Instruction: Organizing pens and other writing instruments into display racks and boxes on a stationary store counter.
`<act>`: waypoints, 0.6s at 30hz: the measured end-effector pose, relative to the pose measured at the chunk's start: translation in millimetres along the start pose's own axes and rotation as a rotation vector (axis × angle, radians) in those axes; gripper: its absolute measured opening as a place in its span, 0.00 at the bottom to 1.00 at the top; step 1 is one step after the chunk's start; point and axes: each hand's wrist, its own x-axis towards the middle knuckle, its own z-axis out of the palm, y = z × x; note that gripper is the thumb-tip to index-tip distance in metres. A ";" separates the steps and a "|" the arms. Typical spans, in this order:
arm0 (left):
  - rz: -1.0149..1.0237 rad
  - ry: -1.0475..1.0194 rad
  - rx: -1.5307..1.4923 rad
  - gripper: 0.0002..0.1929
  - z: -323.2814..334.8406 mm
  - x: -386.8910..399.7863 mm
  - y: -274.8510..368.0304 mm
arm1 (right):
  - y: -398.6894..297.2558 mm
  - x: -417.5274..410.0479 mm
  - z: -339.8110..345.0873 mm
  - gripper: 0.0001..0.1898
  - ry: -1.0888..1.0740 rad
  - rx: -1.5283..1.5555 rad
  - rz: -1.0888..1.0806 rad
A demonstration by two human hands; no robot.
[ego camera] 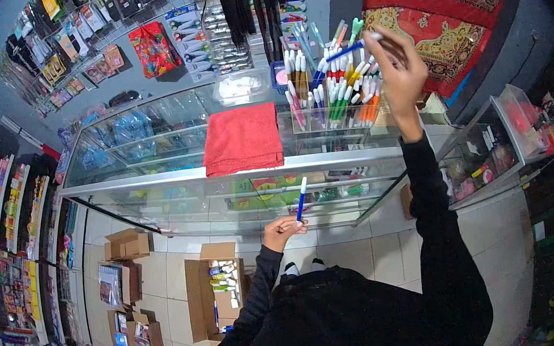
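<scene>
My left hand (pixel 285 229) grips the lower end of a blue marker (pixel 302 202) with a white cap, which points up in front of the glass display counter. My right hand (pixel 401 67) holds another blue marker (pixel 345 51) with its fingers, slanting over the clear marker organizer (pixel 310 126) on the counter. White-capped markers in brown, pink, purple, green, orange and other colours stand in its compartments. Left of the organizer, a folded red cloth (pixel 241 138) lies over the counter's front edge.
An open cardboard box (pixel 199 302) with several markers stands on the tiled floor at my left, beside smaller boxes (pixel 127 244). A clear plastic container (pixel 241 86) sits on the glass counter (pixel 163 130). Shelves of goods (pixel 11 205) line the left side; a glass case (pixel 483 163) stands right.
</scene>
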 end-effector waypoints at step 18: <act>0.024 0.105 0.017 0.07 -18.5 4.6 19.1 | 56.6 -16.2 42.7 0.10 -0.491 -0.764 -0.260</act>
